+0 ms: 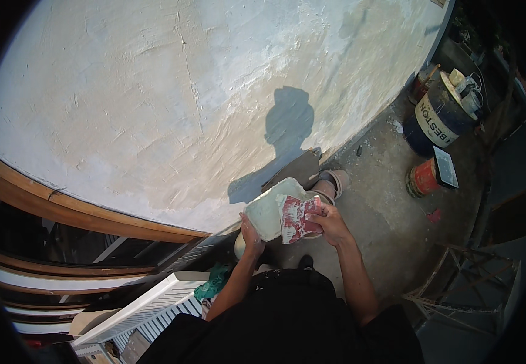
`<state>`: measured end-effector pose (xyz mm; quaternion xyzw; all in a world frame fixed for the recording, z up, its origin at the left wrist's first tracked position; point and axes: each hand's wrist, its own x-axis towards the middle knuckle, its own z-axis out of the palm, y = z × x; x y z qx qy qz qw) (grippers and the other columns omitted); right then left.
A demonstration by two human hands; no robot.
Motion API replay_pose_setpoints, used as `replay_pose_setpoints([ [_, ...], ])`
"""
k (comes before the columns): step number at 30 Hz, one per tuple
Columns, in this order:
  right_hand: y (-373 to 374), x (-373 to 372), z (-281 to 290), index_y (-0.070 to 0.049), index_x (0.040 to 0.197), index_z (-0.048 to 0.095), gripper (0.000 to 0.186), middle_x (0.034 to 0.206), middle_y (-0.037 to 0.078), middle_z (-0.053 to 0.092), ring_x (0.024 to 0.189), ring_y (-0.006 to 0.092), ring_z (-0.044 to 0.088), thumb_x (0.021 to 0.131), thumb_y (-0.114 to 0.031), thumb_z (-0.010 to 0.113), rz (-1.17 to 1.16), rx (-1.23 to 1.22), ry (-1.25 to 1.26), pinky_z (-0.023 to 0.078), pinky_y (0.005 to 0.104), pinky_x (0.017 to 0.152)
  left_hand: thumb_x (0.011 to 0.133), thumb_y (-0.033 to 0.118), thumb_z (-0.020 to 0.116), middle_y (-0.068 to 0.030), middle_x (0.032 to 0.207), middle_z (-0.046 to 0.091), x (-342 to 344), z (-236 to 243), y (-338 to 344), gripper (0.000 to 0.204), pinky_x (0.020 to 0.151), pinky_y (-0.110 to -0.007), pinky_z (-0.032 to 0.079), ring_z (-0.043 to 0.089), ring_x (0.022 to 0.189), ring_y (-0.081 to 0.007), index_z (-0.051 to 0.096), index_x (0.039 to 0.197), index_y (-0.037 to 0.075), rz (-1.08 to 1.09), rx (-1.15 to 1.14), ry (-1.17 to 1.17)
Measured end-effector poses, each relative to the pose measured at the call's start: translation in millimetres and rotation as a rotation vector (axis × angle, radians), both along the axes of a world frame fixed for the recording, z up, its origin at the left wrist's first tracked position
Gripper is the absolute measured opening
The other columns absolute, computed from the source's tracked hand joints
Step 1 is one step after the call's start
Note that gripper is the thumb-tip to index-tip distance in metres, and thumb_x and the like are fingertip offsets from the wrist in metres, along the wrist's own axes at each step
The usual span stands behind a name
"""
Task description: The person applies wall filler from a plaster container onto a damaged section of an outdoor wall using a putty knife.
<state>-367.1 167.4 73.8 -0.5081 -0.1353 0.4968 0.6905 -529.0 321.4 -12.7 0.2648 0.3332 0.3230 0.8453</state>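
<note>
In front of my body, my left hand (252,235) grips the near left side of a pale shallow tub (265,213) with whitish filler smeared inside. My right hand (331,224) is closed on the handle side of a red putty spreader (296,219). White paste covers much of its blade, which overlaps the right part of the tub; whether the two touch I cannot tell. Beyond them rises a wall (154,103) with uneven white and cream filler on it. The shadow of a head and shoulder falls across its lower part.
Pots (334,182) and a brown board (292,170) stand at the wall's foot. Farther right are a dark drum (436,124) with things on top and a red bucket (424,177). A metal frame (466,291) lies lower right; a white slatted rack (148,306) stands lower left.
</note>
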Motion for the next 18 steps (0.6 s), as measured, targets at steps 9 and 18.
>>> replay_pose_setpoints([
  [9,57.2,31.6,-2.5,0.005,0.108,0.056,0.023,0.1,0.011,0.064,0.087,0.0157,0.064,0.086,0.002,0.058,-0.145,0.188,-0.019,0.053,0.0287,0.076,0.097,0.054,0.026,-0.0138,0.13,0.05,-78.0,-4.2,38.8,0.064,0.098,-0.038,0.043,0.053,0.115,-0.0259,0.039,0.133,0.002,0.203,0.032,0.182],
  [18,163.6,-17.5,-150.1,0.002,0.089,0.063,0.011,0.079,0.008,0.065,0.067,0.0152,0.061,0.081,-0.004,0.061,-0.349,-0.286,-0.305,0.048,0.0297,0.062,0.093,0.063,0.021,-0.0084,0.14,0.038,-177.6,6.4,49.6,0.071,0.106,-0.04,0.033,0.04,0.127,-0.0241,0.031,0.14,0.011,0.232,0.217,0.156],
])
